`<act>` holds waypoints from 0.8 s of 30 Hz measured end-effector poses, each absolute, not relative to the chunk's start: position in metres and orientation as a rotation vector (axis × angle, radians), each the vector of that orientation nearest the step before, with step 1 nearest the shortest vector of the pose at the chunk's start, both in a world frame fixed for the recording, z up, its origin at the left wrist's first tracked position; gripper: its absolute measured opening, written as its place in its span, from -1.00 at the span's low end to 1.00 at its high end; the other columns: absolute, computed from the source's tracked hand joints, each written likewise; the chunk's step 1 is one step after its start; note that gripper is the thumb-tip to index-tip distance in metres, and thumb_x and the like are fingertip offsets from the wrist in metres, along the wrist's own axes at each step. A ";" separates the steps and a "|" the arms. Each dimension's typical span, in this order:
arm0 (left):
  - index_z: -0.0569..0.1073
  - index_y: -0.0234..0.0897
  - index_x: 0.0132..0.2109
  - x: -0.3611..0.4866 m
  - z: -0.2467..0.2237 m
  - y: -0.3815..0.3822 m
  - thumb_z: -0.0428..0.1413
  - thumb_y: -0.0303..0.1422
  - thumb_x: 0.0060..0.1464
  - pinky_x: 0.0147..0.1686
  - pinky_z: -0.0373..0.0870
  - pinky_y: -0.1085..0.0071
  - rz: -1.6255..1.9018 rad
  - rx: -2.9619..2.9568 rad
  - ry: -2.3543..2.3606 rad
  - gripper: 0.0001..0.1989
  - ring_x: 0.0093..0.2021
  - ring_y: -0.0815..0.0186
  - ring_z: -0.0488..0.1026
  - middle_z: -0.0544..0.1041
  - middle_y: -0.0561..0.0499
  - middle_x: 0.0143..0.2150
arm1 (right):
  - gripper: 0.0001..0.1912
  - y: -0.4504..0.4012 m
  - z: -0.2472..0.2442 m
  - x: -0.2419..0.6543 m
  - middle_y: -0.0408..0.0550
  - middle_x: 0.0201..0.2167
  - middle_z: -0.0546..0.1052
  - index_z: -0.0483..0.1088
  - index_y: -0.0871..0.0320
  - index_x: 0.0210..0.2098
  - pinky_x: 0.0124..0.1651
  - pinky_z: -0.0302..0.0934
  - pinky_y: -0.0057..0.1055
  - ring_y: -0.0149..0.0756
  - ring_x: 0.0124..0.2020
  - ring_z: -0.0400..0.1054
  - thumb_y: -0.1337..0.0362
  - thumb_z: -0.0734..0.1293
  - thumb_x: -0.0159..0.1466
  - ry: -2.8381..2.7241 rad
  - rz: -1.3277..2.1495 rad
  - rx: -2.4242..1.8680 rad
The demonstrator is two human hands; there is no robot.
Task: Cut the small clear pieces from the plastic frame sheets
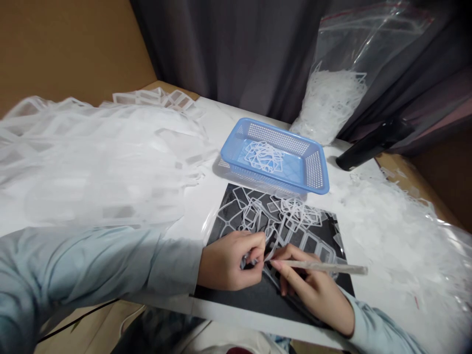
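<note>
Left hand (232,260) curled, hold unclear; right hand (315,287) grips slim tool (335,267); plastic frames (298,212) beyond: likely light, bendy; pinch edgewise.

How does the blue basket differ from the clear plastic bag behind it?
The blue basket has walls with many small holes, while the clear plastic bag is see-through, with a red line near its top. The basket is low and wide; the bag stands tall against the dark curtain. The basket holds a small, loose pile, but the bag holds a much bigger heap. Both contain whitish pieces.
</note>
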State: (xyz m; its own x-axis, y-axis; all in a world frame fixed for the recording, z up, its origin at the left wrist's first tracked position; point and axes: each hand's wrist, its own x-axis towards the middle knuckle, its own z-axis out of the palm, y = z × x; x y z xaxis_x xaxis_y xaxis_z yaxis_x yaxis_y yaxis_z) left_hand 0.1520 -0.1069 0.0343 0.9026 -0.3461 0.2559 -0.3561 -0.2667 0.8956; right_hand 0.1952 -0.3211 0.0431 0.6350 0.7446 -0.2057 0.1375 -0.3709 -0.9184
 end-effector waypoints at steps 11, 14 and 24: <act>-0.01 -0.20 -0.39 0.153 0.034 -0.106 -0.01 -0.52 0.02 -0.44 0.14 0.46 0.004 1.836 -0.523 -0.73 -0.49 0.44 0.18 0.28 0.14 -0.49 | -0.71 -0.321 0.051 0.199 -0.13 -0.49 0.43 0.36 0.14 -0.35 -0.27 0.17 -0.43 -0.36 -0.45 0.36 0.15 0.20 0.46 -0.799 0.654 -1.940; -0.01 -0.20 -0.39 0.153 0.034 -0.105 -0.01 -0.53 0.02 -0.47 0.13 0.47 -0.009 1.823 -0.525 -0.73 -0.51 0.45 0.17 0.27 0.15 -0.50 | -0.74 -0.321 0.054 0.199 -0.13 -0.45 0.44 0.37 0.14 -0.33 -0.24 0.16 -0.45 -0.37 -0.40 0.37 0.19 0.20 0.46 -0.845 0.619 -1.962; -0.02 -0.19 -0.40 0.152 0.036 -0.107 -0.02 -0.56 0.00 -0.49 0.11 0.48 0.016 1.805 -0.486 -0.72 -0.53 0.46 0.14 0.22 0.16 -0.53 | -0.85 -0.319 0.056 0.201 -0.07 -0.27 0.50 0.38 0.12 -0.20 -0.14 0.20 -0.47 -0.33 -0.24 0.40 0.28 0.19 0.46 -0.947 0.557 -1.951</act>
State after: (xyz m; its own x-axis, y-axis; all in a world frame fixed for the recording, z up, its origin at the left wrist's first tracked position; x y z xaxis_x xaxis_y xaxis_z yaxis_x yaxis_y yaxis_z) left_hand 0.1524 -0.1069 0.0363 0.9125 -0.3166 0.2592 -0.3329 -0.2062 0.9201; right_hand 0.2007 -0.3191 0.0565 0.6098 0.7923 -0.0193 0.4019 -0.3301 -0.8541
